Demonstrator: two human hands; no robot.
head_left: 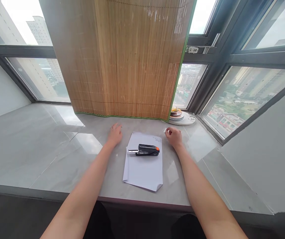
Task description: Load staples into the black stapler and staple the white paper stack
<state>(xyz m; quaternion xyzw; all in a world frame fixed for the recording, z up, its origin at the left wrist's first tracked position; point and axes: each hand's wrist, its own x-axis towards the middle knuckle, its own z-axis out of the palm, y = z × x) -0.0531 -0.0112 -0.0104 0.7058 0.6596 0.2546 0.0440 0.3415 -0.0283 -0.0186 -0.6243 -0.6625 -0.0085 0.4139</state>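
"Two bare forearms [82, 196] come first, reaching in from the bottom corners over a grey stone ledge [55, 162]. Dark-clad knees [99, 220] show below its front edge."

"What is the left hand [115, 134] doing?"

"It rests palm down on the ledge, open and relaxed, fingers slightly bent. It sits just beside the top left corner of the paper [142, 171]."

"And the right hand [173, 136]?"

"Its fingers are curled, with the tips pinched on a small pale piece [165, 130]. That is too small for me to name. The hand is just beyond the paper's top right corner."

"Where is the stapler [147, 150]?"

"On the paper, lying crosswise on its upper half, between the two hands and nearer the camera than both. It is black with an orange tip at its right end, and a silver rail [132, 151] sticks out at the left."

"Is the paper neat?"

"Roughly. One sheet peeks out along the left side, the bottom right corner curls up, and small marks show at the top right."

"Behind all that?"

"A bamboo blind [132, 63] hangs before the windows [244, 99], with stacked plates [178, 116] by its lower right corner."
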